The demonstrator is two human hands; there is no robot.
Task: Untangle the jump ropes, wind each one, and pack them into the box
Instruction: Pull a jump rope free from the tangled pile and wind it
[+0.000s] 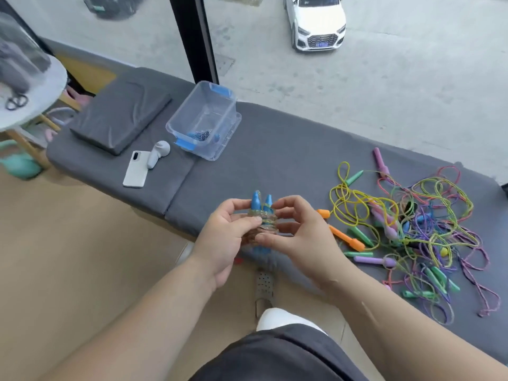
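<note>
– Hands, where were they?

– Both were raised over the near edge of the grey counter (275, 155). The left hand (228, 239) and the right hand (301, 237) closed from either side on one wound rope (265, 219): two blue handles side by side, with yellow-green cord coiled round them. The left thumb pressed on the coils, and the right fingers (286, 205) curled over the top turns, pinching the cord. The hands hid much of the bundle's middle.

– And the box?

– The clear box (229, 125) with blue latches stood open farther back on the counter, left of the hands. One wound blue-handled rope (200, 135) lay inside it.

– What lay around?

– A tangle of ropes (412, 229) sprawled to the right, well apart from the box, with orange, green and purple handles among the cords. A white phone (136, 170) lay left of the box, a white gadget (159, 153) touching it. A folded grey cushion (121, 114) sat behind them.
</note>
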